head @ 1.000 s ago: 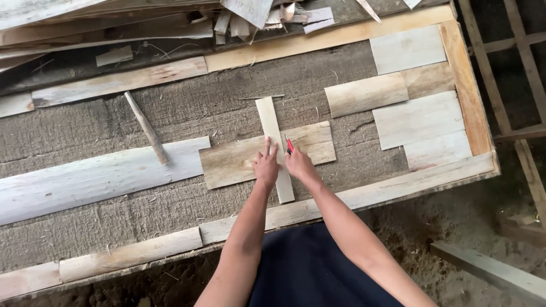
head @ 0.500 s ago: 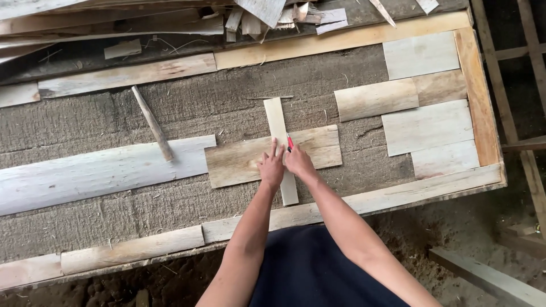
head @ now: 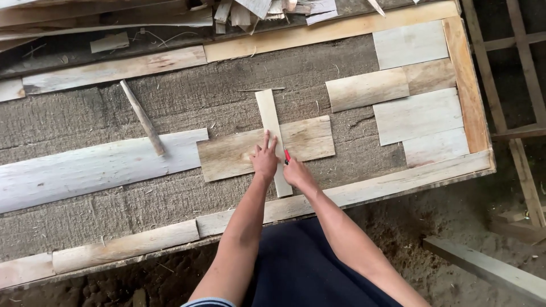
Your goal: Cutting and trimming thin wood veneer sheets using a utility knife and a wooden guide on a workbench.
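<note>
The right hand (head: 296, 173) has its grip pressed together around a small red tool (head: 286, 155), maybe a pencil or a marker; I cannot tell which. The red tip stands just at the right edge of a narrow wooden strip (head: 271, 136). The left hand (head: 264, 159) lies flat on this strip, with the fingers (head: 265, 139) spread and pointing to the far edge of the counter (head: 170, 102); it holds nothing, it only presses down.

The narrow strip lies across a wider brown board (head: 233, 153), so the two make a cross shape near the middle of the counter. The strip's near end reaches almost to the long plank (head: 364, 187) that runs along the near edge.

To the left of the brown board, touching its end, lies a long pale board (head: 85, 170). A thin stick (head: 142, 116) rests tilted over the top of this pale board.

At the right end of the counter several pale flat pieces (head: 418, 113) lie side by side, close together, beside an orange-brown plank (head: 466, 79) on the right edge. Along the far edge runs another long plank (head: 318, 34), and behind it is a heap of wood scraps (head: 267, 8).

The counter surface is rough and grey. Beyond its right edge a wooden frame (head: 512, 57) lies on the dirt ground (head: 432, 216).
</note>
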